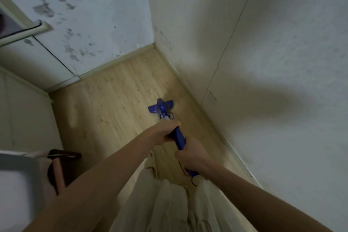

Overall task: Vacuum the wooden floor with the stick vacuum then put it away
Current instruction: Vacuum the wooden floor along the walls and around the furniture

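Hands share the blue stick vacuum [179,138]: the left hand [165,132] has its fingers curled round the shaft higher up, the right hand [190,156] clamps the handle nearer the body. Its floor head [160,106] sits on the wooden floor [105,100], near the right wall's skirting board [203,111] (image is motion-blurred).

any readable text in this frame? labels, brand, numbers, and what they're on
None readable.
Vacuum: no brand or label can be made out on the blue body; the frame is blurred.
Wall: only dark stains, no writing.
Left hand and right hand cover much of the grip, so any marking there is hidden.
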### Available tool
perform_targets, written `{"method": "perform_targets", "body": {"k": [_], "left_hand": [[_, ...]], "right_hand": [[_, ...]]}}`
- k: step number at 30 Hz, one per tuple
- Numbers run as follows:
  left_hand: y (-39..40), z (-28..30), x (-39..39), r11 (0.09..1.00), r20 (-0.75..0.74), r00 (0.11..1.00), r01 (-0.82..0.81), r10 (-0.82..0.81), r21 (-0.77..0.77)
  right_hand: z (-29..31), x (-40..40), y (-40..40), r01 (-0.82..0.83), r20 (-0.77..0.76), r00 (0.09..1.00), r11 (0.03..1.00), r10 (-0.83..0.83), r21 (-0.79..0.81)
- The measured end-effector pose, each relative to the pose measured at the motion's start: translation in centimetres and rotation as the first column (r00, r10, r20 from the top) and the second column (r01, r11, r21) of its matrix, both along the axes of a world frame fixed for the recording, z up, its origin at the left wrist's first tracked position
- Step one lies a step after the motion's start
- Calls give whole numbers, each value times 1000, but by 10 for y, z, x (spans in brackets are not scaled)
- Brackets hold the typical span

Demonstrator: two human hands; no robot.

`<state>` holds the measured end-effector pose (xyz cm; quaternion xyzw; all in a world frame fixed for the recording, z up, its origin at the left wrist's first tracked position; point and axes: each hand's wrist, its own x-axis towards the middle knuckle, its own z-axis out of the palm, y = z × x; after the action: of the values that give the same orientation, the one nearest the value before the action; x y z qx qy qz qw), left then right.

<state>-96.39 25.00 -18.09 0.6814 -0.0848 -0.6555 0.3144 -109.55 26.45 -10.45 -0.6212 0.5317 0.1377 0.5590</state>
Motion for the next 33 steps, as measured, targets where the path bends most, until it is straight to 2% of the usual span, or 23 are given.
{"method": "perform_targets", "body": {"k": [6, 13, 23, 33], "left_hand": [[-46, -6, 47, 991, 9, 992, -128, 128, -39], [-97, -30, 129, 983, 34, 984, -171, 174, -74], [-160, -60, 232, 998, 82, 996, -39, 44, -54], [-172, -59, 248, 997, 48, 999, -23, 26, -67]], "right_hand": [[-18, 55, -49, 48, 4, 999, 999, -48, 3], [-48, 144, -98, 71, -26, 997, 997, -71, 6], [-91, 248, -146, 205, -18, 979, 979, -205, 12], [-98, 265, -159, 240, -75, 969, 970, -237, 35]]}}
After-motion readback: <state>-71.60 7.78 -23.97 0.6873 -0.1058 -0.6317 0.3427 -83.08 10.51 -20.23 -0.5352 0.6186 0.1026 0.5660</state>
